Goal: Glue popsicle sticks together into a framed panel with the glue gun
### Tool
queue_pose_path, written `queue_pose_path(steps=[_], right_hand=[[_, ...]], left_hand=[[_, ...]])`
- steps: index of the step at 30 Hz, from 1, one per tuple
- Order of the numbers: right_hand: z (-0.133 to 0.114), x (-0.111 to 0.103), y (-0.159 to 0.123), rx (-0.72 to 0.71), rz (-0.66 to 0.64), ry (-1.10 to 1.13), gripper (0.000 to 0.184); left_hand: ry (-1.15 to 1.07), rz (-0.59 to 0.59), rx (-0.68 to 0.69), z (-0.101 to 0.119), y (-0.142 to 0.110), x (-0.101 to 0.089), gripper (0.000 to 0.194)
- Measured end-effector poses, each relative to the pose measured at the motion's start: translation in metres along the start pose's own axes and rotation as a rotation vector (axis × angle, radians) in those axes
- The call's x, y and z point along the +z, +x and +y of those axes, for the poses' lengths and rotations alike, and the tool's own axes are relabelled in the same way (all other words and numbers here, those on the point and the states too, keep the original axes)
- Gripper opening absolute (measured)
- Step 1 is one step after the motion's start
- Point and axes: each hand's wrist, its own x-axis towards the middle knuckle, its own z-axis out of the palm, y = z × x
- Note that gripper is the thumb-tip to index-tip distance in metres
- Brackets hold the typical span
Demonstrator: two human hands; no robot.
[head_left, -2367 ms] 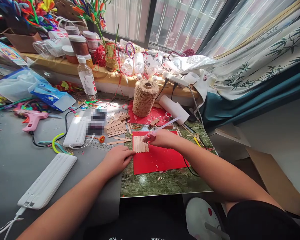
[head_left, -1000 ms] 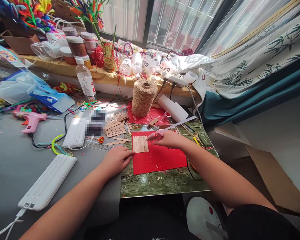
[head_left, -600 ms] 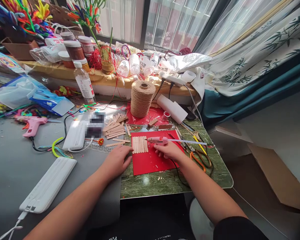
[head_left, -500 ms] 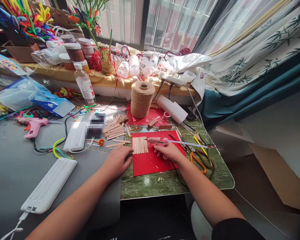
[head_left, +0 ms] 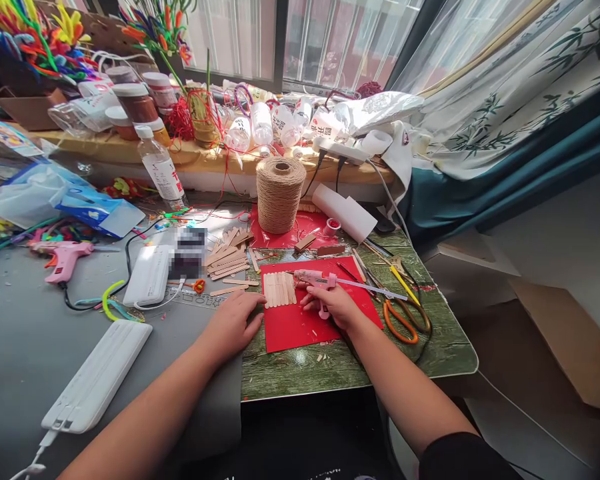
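My right hand (head_left: 336,305) is wrapped around a pink hot glue gun (head_left: 307,276), with a long clear glue stick (head_left: 373,289) poking out of its back. The gun's nozzle points left, at the upper right end of a row of wooden craft sticks (head_left: 279,291) laid side by side. These sticks lie on a sheet of red paper (head_left: 293,335). My left hand (head_left: 235,321) rests flat at the paper's left edge, fingers stretched out, fingertips at the leftmost stick. Whether glue is coming out is too small to tell.
Loose craft sticks (head_left: 229,257) are heaped behind my left hand. Scissors (head_left: 401,321) lie to the right. A twine spool (head_left: 281,197) and a plastic bottle (head_left: 161,170) stand behind. Another pink glue gun (head_left: 67,259) and a white power bank (head_left: 100,373) are on the left.
My right hand has turned the glue gun slightly, and its handle now shows below my fingers. The nozzle stays near the sticks' upper right end. My left hand keeps its place.
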Motion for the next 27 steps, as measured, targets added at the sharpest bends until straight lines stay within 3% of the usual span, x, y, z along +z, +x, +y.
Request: queue_pose_path(steps=[15,23,27], right_hand=[[0.006,-0.002,0.003,-0.05,0.001,0.034,0.039],[-0.018,-0.01,-0.025,0.041,0.135,-0.459,0.043],[-0.023,-0.014,-0.041,0.026,0.115,-0.573,0.041]], left_hand=[[-0.054,0.04,0.033,0.001,-0.001,-0.004,0.019],[-0.09,0.039,0.029,-0.009,-0.007,-0.008,0.014],[-0.078,0.017,-0.008,-0.008,-0.008,-0.01,0.014]])
